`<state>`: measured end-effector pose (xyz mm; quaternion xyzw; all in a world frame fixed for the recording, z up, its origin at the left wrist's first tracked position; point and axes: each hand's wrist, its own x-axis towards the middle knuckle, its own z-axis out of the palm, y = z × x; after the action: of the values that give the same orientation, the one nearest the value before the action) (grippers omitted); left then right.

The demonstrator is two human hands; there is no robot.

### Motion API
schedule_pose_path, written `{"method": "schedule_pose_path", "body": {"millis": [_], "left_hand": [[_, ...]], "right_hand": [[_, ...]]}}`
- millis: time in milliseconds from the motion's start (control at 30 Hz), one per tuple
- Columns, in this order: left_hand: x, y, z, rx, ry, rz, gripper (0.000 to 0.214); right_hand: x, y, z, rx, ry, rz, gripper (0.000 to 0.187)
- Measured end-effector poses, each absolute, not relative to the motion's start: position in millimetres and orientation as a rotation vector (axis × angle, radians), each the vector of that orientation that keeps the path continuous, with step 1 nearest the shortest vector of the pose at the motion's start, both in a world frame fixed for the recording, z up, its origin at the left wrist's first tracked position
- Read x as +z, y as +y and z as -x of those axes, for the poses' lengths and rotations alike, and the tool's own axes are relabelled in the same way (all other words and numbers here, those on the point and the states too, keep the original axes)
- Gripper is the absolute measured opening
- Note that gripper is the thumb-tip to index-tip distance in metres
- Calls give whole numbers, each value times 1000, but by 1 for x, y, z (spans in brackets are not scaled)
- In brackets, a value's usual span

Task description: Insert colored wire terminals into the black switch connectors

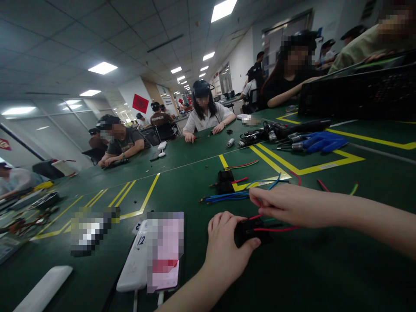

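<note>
On the counter, toward its near edge, one black block sits between the thumb and fingers of the left hand, which are clamped on it from opposite sides. The right hand is curled just above the block's right end; whether its fingers are closed on a wire, I cannot tell. Two red wires and one green wire show at the block. Farther toward the counter's far edge lie more black blocks, one or two, and several blue wires, too overlapped to count. Left of the left hand are one phone and two white power banks.
</note>
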<state>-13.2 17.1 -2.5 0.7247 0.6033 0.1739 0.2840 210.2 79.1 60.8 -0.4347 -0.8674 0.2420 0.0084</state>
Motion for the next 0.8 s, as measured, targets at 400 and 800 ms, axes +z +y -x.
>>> {"method": "schedule_pose_path", "body": {"millis": [400, 800], "left_hand": [[-4, 16, 14, 473, 1620, -1946, 37], [-1, 17, 15, 471, 1614, -1932, 38]], "right_hand": [[56, 81, -214, 767, -2711, 1328, 15], [47, 87, -217, 871, -2693, 1391, 10]]}}
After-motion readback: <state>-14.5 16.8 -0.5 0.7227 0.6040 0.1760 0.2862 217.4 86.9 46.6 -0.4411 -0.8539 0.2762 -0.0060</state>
